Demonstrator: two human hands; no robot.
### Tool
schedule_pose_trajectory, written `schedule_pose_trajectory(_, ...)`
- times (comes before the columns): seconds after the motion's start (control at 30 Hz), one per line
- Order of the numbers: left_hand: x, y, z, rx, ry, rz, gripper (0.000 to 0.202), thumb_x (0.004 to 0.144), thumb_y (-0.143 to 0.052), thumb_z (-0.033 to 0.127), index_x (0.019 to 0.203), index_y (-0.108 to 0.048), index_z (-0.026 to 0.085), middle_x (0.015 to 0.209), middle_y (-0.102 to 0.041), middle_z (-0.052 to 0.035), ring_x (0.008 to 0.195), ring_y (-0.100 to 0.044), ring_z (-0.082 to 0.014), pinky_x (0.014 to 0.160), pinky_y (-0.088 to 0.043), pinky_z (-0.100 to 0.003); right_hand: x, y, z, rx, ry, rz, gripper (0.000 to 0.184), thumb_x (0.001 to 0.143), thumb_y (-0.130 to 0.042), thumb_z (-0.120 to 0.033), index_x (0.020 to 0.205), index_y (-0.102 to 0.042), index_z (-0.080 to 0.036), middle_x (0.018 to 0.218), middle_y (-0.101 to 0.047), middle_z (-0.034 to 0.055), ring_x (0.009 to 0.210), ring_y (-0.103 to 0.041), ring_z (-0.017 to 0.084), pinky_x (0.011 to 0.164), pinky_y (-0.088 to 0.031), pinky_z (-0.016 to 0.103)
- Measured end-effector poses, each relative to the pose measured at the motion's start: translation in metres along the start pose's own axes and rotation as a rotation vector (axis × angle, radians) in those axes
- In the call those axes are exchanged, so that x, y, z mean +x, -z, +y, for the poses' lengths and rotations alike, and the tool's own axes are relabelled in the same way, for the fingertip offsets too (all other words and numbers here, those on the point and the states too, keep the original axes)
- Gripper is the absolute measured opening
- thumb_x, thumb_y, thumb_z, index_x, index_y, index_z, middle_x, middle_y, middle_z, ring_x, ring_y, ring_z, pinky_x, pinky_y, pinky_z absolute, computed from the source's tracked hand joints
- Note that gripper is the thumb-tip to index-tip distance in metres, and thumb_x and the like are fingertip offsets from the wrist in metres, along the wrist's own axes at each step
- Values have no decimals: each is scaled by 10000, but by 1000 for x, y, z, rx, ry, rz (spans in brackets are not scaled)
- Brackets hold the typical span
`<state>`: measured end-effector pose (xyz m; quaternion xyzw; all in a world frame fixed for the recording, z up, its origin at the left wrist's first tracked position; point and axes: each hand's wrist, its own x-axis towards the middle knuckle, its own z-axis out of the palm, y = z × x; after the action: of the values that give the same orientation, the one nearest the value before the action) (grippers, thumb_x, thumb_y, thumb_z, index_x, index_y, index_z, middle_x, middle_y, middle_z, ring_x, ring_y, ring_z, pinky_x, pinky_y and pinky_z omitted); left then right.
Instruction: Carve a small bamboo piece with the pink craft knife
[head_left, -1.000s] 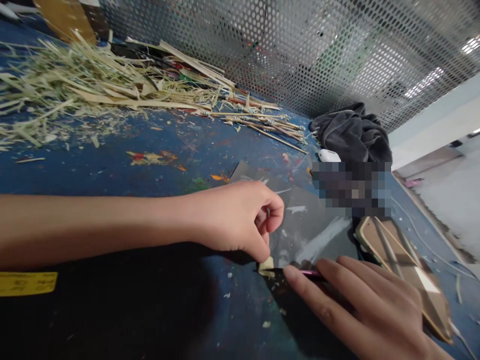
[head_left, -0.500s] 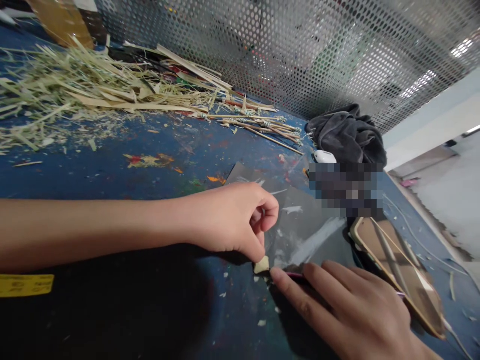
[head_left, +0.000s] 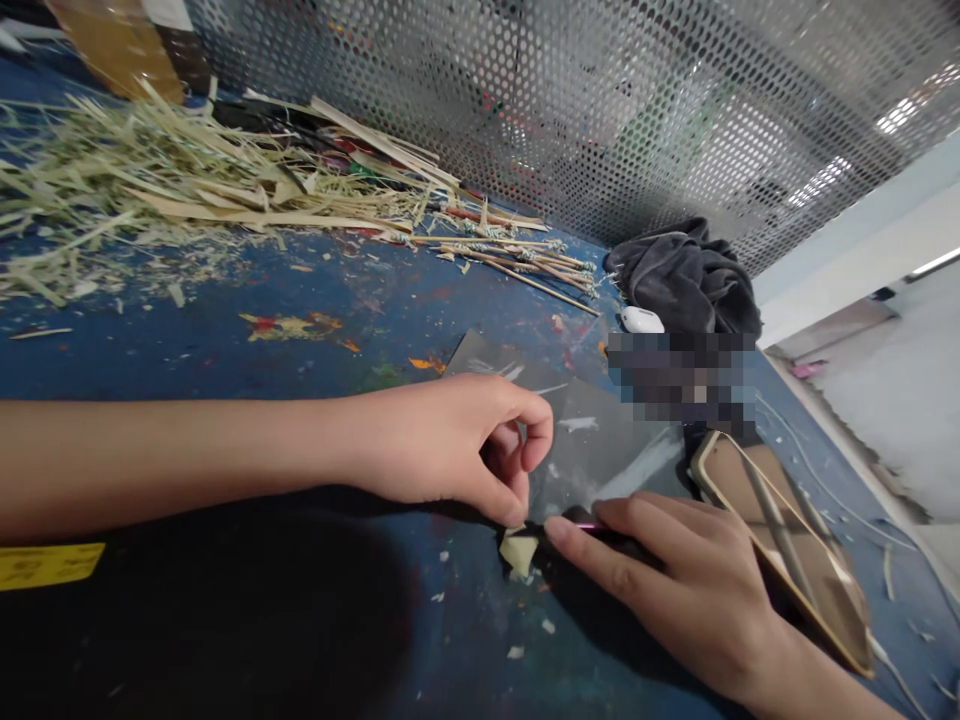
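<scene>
My left hand [head_left: 457,440] reaches in from the left with thumb and fingertips pinched together. At those fingertips is a small, angular, pale yellow piece [head_left: 519,555], held low over the blue table. My right hand [head_left: 675,590] is closed around a slim dark tool with a purple sheen [head_left: 589,527]. Its thin dark front end meets the top of the pale piece, just below my left fingertips; whether it is a blade I cannot tell. Under and behind both hands lies a dark grey sheet [head_left: 562,440] with whitish scuffs.
Pale plant strips [head_left: 187,170] are heaped at the back left, beside thin sticks [head_left: 525,262] with tied ends. A perforated metal panel [head_left: 450,80] rises behind. At right are a dark cloth [head_left: 682,275], a white earbud case [head_left: 641,320] and a phone-shaped object [head_left: 787,540] with a cable.
My right hand has moved slightly up and left, bringing the tool's front end across the pale piece. The piece has tilted and sits a little lower. My view has shifted slightly.
</scene>
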<state>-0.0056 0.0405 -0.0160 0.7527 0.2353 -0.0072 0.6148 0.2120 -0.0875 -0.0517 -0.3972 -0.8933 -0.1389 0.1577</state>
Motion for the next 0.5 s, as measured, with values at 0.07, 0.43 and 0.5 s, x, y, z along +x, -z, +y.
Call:
schedule_pose_trajectory(0.07,0,0,0,15,-3,2,251,701,-680,125,753,-442,184,743,-678,37,697,-631,-120,625,-444,-206,-1,-3,0,13,-16,-32,329,931,-575,-281,1256,-613,-317,742,-622,-36,556,-519,88,513,-341,243)
schedule_pose_trajectory(0.43,0,-4,3,165,52,84,265,687,-672,118,768,-433,196,728,-709,62,660,-629,-115,625,-434,-209,10,9,-2,95,71,7,274,930,-563,-150,1173,-648,-244,641,-588,-30,571,-481,114,543,-334,258)
schedule_pose_trajectory(0.5,1,-4,4,157,50,76,276,693,-690,128,767,-434,196,728,-711,65,664,-628,-112,627,-440,-209,11,8,-1,83,56,17,299,933,-559,-161,1211,-628,-248,677,-618,-13,581,-480,127,537,-328,267)
